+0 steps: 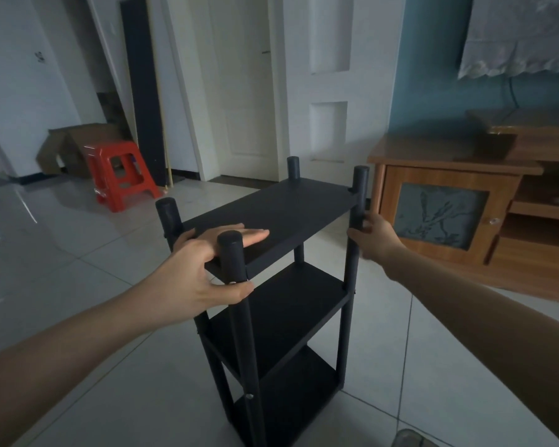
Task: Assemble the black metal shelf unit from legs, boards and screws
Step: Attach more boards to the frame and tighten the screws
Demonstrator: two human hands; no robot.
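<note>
Nearest me is my left hand point(204, 279), at about nine o'clock of the shelf unit point(271, 285). Its fingers lie flat and straight on the top board point(281, 217) while the thumb hooks under the near left leg point(236, 285), beside a small silver screw point(231, 283). Nothing is gripped hard there; it reads as a steadying press.

The unit stands upright on the tiled floor point(110, 350) in the middle of my view, with three boards between four legs. To me it looks close to finished.

At three o'clock my right hand point(373, 232) curls round the right leg point(355, 227) just under the top board; it is blurred, so I cannot say how tight the grip is.

I judge this step to be checking or squaring the frame. To do it well I would press down evenly with the left, rock the right leg gently, and feel for play at each screw before tightening further.

As for containers, a cardboard box point(68, 146) lies behind a red stool point(120, 175) at ten o'clock, its contents hidden. A wooden cabinet point(449, 201) at two o'clock has its door shut.
</note>
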